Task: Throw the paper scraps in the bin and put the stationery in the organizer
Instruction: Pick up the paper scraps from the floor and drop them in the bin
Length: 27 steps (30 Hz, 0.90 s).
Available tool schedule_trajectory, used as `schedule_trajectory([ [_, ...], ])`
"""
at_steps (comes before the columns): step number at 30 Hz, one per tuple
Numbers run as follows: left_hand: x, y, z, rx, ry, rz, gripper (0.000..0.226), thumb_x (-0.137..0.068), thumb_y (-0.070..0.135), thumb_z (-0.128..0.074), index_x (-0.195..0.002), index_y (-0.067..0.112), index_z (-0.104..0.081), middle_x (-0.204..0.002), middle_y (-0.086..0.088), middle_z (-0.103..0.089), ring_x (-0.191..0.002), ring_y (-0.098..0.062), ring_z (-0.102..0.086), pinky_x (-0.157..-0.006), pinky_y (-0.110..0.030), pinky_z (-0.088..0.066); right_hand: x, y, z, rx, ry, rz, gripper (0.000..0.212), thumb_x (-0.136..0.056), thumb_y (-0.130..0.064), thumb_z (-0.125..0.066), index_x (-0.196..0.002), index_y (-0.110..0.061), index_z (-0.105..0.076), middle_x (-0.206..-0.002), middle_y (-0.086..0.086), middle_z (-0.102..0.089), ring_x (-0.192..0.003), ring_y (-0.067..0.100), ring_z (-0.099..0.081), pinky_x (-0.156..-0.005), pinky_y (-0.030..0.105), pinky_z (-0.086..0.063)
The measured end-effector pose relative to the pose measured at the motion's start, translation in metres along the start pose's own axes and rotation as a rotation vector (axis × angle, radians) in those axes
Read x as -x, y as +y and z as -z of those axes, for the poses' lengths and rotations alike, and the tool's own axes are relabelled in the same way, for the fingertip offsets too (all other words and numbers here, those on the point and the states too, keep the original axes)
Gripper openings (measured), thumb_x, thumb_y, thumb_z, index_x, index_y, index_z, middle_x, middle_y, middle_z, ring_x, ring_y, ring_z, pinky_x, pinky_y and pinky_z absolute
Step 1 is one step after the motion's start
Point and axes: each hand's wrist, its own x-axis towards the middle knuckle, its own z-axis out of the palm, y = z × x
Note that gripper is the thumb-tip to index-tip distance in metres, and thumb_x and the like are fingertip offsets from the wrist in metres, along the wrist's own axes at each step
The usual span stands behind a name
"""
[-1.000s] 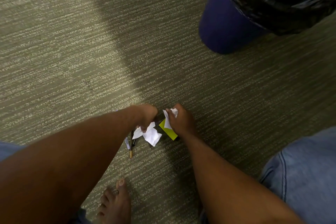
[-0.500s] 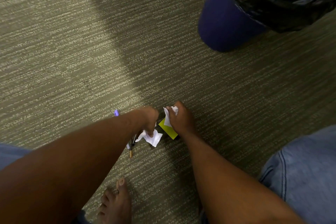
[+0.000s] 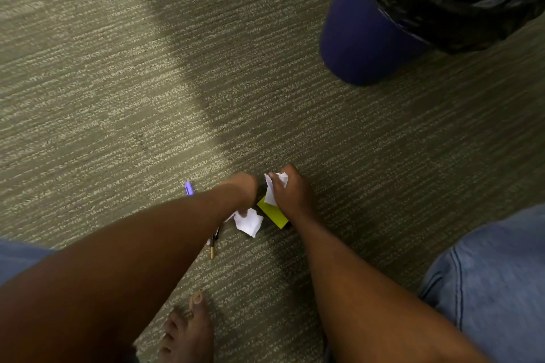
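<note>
Looking down, we see a dark blue round bin [image 3: 362,38] with a black plastic liner [image 3: 448,0] standing well apart from our hands on the olive ribbed carpet floor [image 3: 118,82]. One yellow-green paper pad [image 3: 272,212] lies between our hands, one purple pen cap [image 3: 188,188] beside our left forearm, two thin pens [image 3: 213,244] under it. Our right hand [image 3: 292,191] grips one white crumpled scrap [image 3: 272,186]; our left hand [image 3: 241,191] pinches another white scrap [image 3: 249,222] on the carpet
</note>
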Motion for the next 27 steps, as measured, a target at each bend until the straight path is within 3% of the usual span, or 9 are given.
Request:
schedule_trajectory([
  [4,0.000,-0.015,0.027,0.097,-0.018,0.065,0.045,-0.075,0.028,-0.078,-0.113,0.007,-0.065,-0.115,-0.009,-0.066,-0.107,-0.024,-0.063,-0.085,-0.028,-0.049,-0.003,-0.006,0.004,-0.004,0.023,0.021,0.029,-0.091,-0.034,-0.057,-0.086,-0.006,-0.055,-0.091,0.016,-0.067,-0.084,0.032,-0.061,-0.063,0.028,-0.034],
  [8,0.000,-0.027,0.049,0.092,0.001,-0.019,0.049,-0.075,0.035,-0.076,-0.107,0.000,-0.067,-0.107,-0.015,-0.069,-0.102,-0.031,-0.064,-0.085,-0.032,-0.049,-0.011,-0.019,0.010,-0.014,0.063,0.061,0.029,-0.091,-0.035,-0.057,-0.088,-0.006,-0.056,-0.092,0.014,-0.068,-0.084,0.031,-0.063,-0.062,0.027,-0.034],
  [11,0.001,-0.034,0.060,0.091,0.043,-0.037,0.048,-0.073,0.034,-0.077,-0.099,-0.005,-0.067,-0.089,-0.021,-0.065,-0.078,-0.030,-0.057,-0.069,-0.031,-0.042,-0.017,-0.031,0.017,-0.030,0.126,0.096,0.031,-0.091,-0.036,-0.058,-0.088,-0.005,-0.057,-0.090,0.015,-0.069,-0.083,0.032,-0.064,-0.063,0.033,-0.042],
  [15,0.006,-0.039,0.076,0.098,0.153,-0.054,0.037,-0.071,0.029,-0.078,-0.077,-0.004,-0.065,-0.066,-0.010,-0.049,-0.066,-0.024,-0.045,-0.060,-0.027,-0.033,-0.027,-0.051,0.027,-0.040,0.218,0.139,0.032,-0.091,-0.037,-0.057,-0.089,-0.005,-0.056,-0.091,0.015,-0.069,-0.084,0.033,-0.064,-0.060,0.030,-0.036],
  [18,0.012,-0.039,0.098,0.110,0.283,-0.033,0.041,-0.074,0.028,-0.073,-0.051,0.009,-0.045,-0.053,-0.009,-0.040,-0.063,-0.027,-0.041,-0.052,-0.030,-0.029,-0.036,-0.072,0.039,-0.037,0.296,0.182,0.033,-0.091,-0.040,-0.056,-0.092,-0.007,-0.057,-0.093,0.015,-0.070,-0.085,0.034,-0.064,-0.063,0.033,-0.042],
  [22,0.026,-0.039,0.136,0.283,0.426,-0.025,0.041,-0.081,0.025,-0.068,-0.052,0.008,-0.045,-0.050,-0.005,-0.037,-0.061,-0.025,-0.039,-0.047,-0.029,-0.024,-0.043,-0.102,0.063,-0.083,0.428,0.253,0.031,-0.091,-0.039,-0.056,-0.091,-0.008,-0.057,-0.092,0.012,-0.070,-0.082,0.031,-0.064,-0.060,0.029,-0.037],
  [27,0.039,-0.033,0.175,0.575,0.587,-0.047,0.033,-0.086,0.020,-0.065,-0.059,0.006,-0.052,-0.055,-0.008,-0.047,-0.056,-0.023,-0.042,-0.053,-0.029,-0.032,-0.053,-0.138,0.098,-0.163,0.621,0.298,0.028,-0.092,-0.036,-0.056,-0.093,-0.008,-0.059,-0.092,0.012,-0.071,-0.084,0.030,-0.065,-0.059,0.025,-0.027],
])
